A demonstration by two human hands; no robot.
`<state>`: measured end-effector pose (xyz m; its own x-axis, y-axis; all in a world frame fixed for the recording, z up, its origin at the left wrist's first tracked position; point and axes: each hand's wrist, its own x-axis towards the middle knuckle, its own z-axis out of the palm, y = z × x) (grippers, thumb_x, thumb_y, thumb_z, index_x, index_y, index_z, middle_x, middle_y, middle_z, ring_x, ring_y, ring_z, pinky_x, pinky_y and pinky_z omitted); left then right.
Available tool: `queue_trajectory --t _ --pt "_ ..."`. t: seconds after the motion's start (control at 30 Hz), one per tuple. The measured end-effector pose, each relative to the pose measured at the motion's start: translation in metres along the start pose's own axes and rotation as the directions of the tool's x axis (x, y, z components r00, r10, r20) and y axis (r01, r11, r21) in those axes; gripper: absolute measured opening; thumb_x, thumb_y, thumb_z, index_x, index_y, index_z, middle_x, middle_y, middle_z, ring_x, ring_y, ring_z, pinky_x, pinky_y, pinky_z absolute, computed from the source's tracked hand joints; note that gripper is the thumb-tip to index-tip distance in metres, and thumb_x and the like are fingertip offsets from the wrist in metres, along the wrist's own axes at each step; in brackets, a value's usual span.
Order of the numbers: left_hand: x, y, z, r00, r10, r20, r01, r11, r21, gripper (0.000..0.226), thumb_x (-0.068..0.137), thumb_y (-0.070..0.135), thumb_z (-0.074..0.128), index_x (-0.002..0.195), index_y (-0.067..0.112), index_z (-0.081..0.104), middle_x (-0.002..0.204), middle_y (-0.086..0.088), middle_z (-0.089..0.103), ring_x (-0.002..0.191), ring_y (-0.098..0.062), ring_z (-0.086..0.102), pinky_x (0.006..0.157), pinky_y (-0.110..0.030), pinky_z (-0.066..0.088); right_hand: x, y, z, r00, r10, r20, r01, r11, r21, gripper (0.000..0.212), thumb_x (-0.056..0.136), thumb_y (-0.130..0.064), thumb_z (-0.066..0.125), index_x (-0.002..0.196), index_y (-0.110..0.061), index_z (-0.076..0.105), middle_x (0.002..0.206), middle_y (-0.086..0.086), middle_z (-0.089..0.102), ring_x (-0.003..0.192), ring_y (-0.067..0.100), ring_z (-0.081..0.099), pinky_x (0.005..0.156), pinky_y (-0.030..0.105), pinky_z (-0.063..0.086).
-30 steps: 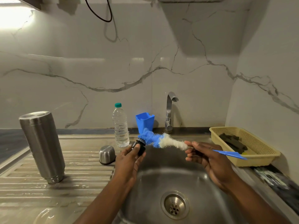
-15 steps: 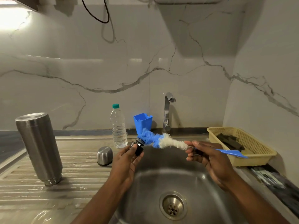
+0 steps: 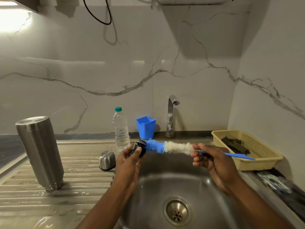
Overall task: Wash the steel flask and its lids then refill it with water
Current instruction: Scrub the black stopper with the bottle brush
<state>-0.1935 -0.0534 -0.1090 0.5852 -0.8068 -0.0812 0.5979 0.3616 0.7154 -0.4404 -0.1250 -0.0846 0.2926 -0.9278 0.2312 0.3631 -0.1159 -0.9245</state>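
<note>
The steel flask (image 3: 40, 152) stands upside down on the ribbed drainboard at the left. Its steel cup lid (image 3: 107, 160) lies beside the sink basin (image 3: 194, 187). My left hand (image 3: 130, 160) holds the small black inner lid (image 3: 140, 146) over the basin. My right hand (image 3: 212, 161) grips the blue handle of a bottle brush (image 3: 171, 147), whose blue and white bristles touch the black lid.
A plastic water bottle (image 3: 121, 129) and a blue plastic holder (image 3: 146, 127) stand at the back edge. The tap (image 3: 171, 116) is behind the basin, no water running. A yellow basket (image 3: 257, 156) with a dark scrubber sits right. The drain (image 3: 177, 211) is below.
The brush tip has shifted slightly against the black lid, and the lid has turned a little in my left hand. The flask and steel cup lid have not moved.
</note>
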Motion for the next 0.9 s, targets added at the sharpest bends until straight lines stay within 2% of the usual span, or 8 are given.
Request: queue_trajectory --t 0.07,0.17,0.3,0.43,0.6,0.7,0.77,0.9 --pt "0.001 -0.002 -0.002 1.0 -0.017 0.01 0.016 1.0 0.016 0.031 0.098 -0.007 0.061 0.128 -0.003 0.057 0.131 -0.028 0.066 0.123 -0.039 0.067 0.114 -0.052 0.048 -0.001 0.0 -0.001 1.0 0.01 0.012 -0.01 1.0 0.002 0.026 0.101 -0.01 0.057 0.096 0.001 0.08 0.087 0.028 0.073 0.066 0.025 0.07 0.058 0.032 0.063" --pt "-0.001 -0.006 -0.004 0.998 -0.051 0.038 0.049 0.998 0.044 0.039 0.094 -0.008 0.065 0.133 -0.003 0.056 0.13 -0.027 0.068 0.12 -0.038 0.07 0.114 -0.053 0.048 -0.001 0.006 0.003 0.999 0.027 0.02 -0.027 1.0 -0.003 0.027 0.102 -0.011 0.055 0.104 0.006 0.076 0.089 0.029 0.074 0.068 0.025 0.071 0.059 0.032 0.063" --pt "0.006 0.0 -0.006 0.999 0.032 -0.007 -0.031 0.998 0.061 0.04 0.094 -0.008 0.065 0.133 -0.003 0.057 0.13 -0.025 0.068 0.123 -0.036 0.067 0.115 -0.052 0.047 0.004 -0.001 -0.005 0.999 0.02 -0.031 -0.018 0.998 0.059 0.029 0.102 -0.011 0.056 0.095 0.003 0.08 0.085 0.028 0.073 0.065 0.025 0.071 0.056 0.031 0.062" --pt "0.004 -0.006 -0.009 1.0 -0.016 0.017 0.014 0.996 0.091 0.042 0.091 -0.008 0.069 0.131 -0.001 0.058 0.128 -0.025 0.069 0.12 -0.036 0.07 0.112 -0.052 0.05 0.001 0.006 0.0 0.999 0.034 0.02 -0.035 0.999 0.026 0.028 0.102 -0.011 0.055 0.099 0.004 0.079 0.088 0.03 0.073 0.068 0.027 0.071 0.059 0.033 0.063" --pt "0.009 0.004 -0.01 0.999 0.024 -0.032 -0.021 0.995 0.098 0.03 0.094 -0.003 0.069 0.123 0.0 0.063 0.122 -0.023 0.072 0.114 -0.032 0.072 0.102 -0.044 0.057 0.002 -0.005 -0.005 1.0 -0.004 0.009 0.004 1.0 0.006 0.027 0.099 -0.013 0.058 0.095 0.001 0.081 0.086 0.03 0.073 0.067 0.027 0.07 0.06 0.033 0.063" --pt "0.007 0.004 -0.013 0.999 0.0 -0.039 0.003 0.997 0.082 0.02 0.098 0.006 0.067 0.118 0.0 0.064 0.123 -0.023 0.072 0.116 -0.033 0.071 0.104 -0.046 0.055 0.001 -0.012 -0.007 0.997 -0.051 0.053 0.055 0.995 -0.081 0.026 0.097 -0.017 0.06 0.099 -0.002 0.082 0.089 0.031 0.073 0.071 0.029 0.071 0.064 0.034 0.064" --pt "0.007 0.005 -0.013 0.998 -0.01 -0.058 0.014 0.997 0.07 0.019 0.101 0.012 0.066 0.113 -0.001 0.064 0.122 -0.025 0.072 0.114 -0.035 0.071 0.105 -0.048 0.055 0.001 -0.014 -0.009 0.996 -0.062 0.068 0.066 0.997 -0.051 0.03 0.092 -0.022 0.061 0.101 -0.002 0.082 0.09 0.028 0.073 0.075 0.029 0.071 0.067 0.033 0.064" --pt "0.007 0.005 -0.013 0.997 -0.073 -0.037 0.076 0.995 0.061 0.031 0.1 0.019 0.066 0.118 -0.006 0.065 0.117 -0.026 0.074 0.105 -0.038 0.076 0.088 -0.044 0.064 -0.001 -0.012 -0.007 0.988 -0.075 0.134 0.086 0.993 -0.075 0.029 0.093 -0.019 0.06 0.107 -0.005 0.082 0.097 0.027 0.075 0.085 0.033 0.074 0.074 0.033 0.064"
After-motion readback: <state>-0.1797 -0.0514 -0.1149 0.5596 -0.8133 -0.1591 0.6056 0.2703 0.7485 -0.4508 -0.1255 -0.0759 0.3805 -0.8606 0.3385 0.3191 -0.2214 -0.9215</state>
